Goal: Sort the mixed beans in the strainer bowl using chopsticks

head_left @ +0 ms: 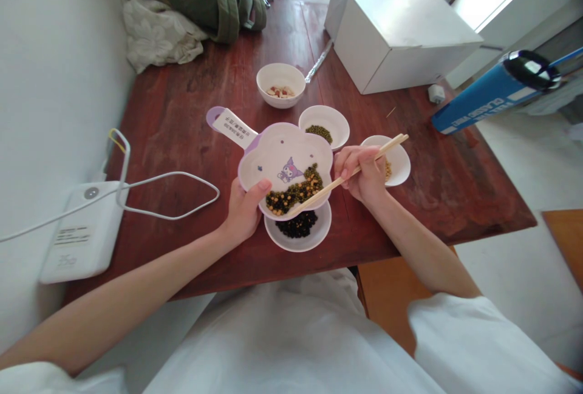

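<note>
My left hand (243, 212) grips the edge of a white, flower-shaped plate (285, 154) with a purple rim, holding it tilted. A mix of dark beans, green beans and yellow grains (294, 190) lies on the plate. My right hand (359, 174) holds wooden chopsticks (325, 189), their tips over that mix. Beneath the plate sits a white bowl of black beans (298, 245). A white bowl of mung beans (330, 121) touches the plate's far edge. Behind my right hand, a white bowl (396, 163) holds yellow grains, mostly hidden.
A white bowl of pale and reddish food (280, 75) stands farther back on the red-brown wooden table (182, 108). A white box (396, 42) and blue bottle (494, 93) stand at the back right. A white power bank (84, 230) with cable lies left, beside a wall.
</note>
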### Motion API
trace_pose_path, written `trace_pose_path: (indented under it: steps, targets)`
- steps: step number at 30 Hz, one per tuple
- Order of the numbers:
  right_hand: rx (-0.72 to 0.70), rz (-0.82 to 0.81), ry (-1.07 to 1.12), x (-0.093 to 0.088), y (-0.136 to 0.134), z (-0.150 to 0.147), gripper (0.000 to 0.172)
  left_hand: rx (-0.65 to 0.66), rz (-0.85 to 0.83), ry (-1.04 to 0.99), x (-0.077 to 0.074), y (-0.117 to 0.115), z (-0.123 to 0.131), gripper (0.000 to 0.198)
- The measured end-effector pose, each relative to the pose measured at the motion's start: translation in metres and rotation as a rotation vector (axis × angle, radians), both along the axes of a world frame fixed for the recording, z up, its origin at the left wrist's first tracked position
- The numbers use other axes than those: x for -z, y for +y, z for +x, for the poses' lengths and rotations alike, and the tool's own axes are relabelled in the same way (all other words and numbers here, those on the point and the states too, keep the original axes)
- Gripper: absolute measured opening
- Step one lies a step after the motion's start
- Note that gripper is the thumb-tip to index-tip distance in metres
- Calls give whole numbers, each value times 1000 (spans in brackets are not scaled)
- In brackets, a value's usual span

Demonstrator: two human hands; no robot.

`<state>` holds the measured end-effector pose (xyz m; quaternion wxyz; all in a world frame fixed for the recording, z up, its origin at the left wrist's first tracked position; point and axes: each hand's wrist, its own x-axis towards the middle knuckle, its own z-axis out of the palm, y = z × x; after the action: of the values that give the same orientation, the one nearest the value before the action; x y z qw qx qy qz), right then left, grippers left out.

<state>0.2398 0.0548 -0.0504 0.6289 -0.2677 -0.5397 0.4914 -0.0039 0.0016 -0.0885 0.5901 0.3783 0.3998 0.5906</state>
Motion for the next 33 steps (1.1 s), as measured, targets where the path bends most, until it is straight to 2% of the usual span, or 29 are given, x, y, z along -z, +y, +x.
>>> trace_pose_path:
  steps: [4,12,16,21,28,33]
  targets:
    - [59,-11,15,-3,-1,0,78,21,3,10,-1,0,0,62]
    - [0,40,-93,0,-4,5,78,25,9,9,5,0,-2,65]
    - [45,73,-133,-1,-5,8,77,18,4,37,8,-1,-4,67]
    - [78,105,-119,-4,-7,8,75,16,18,72,5,-2,-4,69]
    - [64,141,-129,-4,-8,5,71,11,16,77,6,-2,-5,58]
    - [138,151,-121,-4,-11,5,71,5,20,102,8,-2,-6,58]
